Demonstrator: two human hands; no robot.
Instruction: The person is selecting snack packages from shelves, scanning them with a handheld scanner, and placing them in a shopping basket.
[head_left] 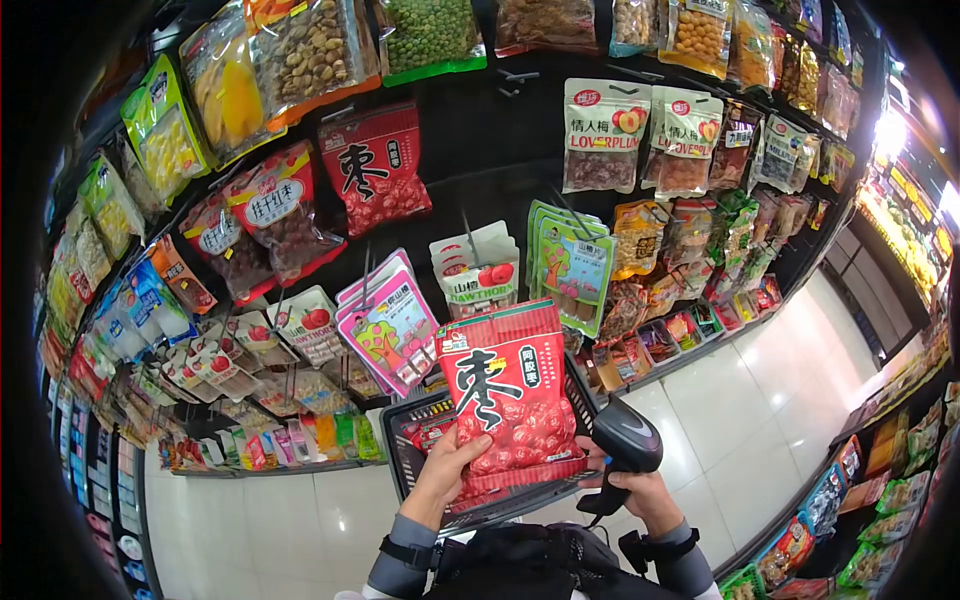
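My left hand [443, 478] grips the lower left corner of a red snack bag [510, 395] printed with a large black character and pictures of red dates, held upright in front of me. My right hand [640, 493] holds a black handheld barcode scanner [624, 447] just right of the bag, its head turned toward the bag's lower right edge. A black wire shopping basket [410, 455] sits below and behind the bag, with a red packet inside.
A dark pegboard wall holds hanging snack bags: another red date bag [375, 168], plum packs [603, 135], green-edged packs [572, 265], pink packs [388, 330]. White tiled floor [760, 420] runs right. More shelves [860, 500] stand at lower right.
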